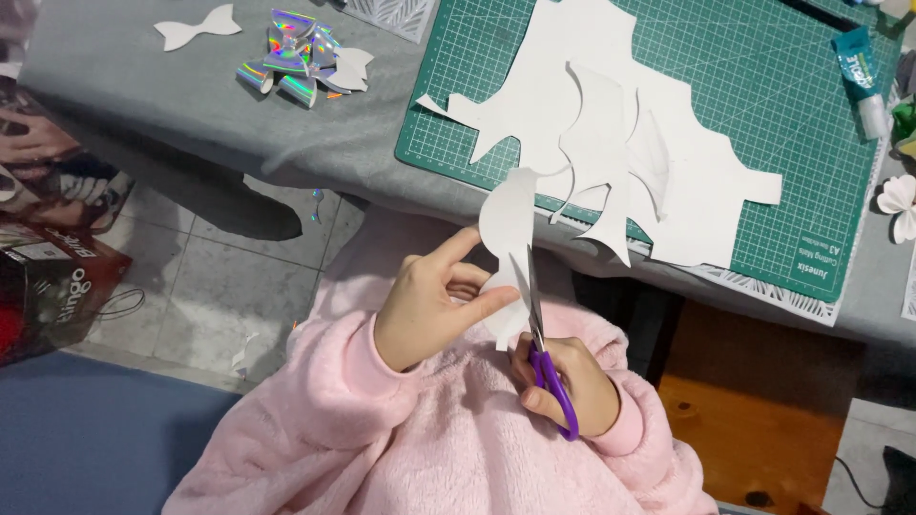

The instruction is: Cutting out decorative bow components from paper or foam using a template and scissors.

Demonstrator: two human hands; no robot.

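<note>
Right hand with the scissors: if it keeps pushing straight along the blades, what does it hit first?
The right hand points the purple scissors up the image. The blades already sit against the white paper shape held by the left hand, so more of that paper comes first. Beyond it, probably the table edge; depth is unclear.

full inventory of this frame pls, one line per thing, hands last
white paper piece: 1, white, held up in front of the table edge, being cut
scissors: 1, purple handles, blades in the paper piece
cutting mat: 1, green with grid, on the table
paper sheets: several, white, cut outlines, lying on the mat
glue tube: 1, teal and white, mat's right edge
holographic bow pieces: a small pile, shiny iridescent, on the grey cloth
bow cutout: 1, white, top left of the cloth
paper flower: 1, white, right edge
printed bag: 1, red and dark, on the floor at left
left hand: pinches the paper piece
right hand: in the scissor handles, pink sleeve
</note>
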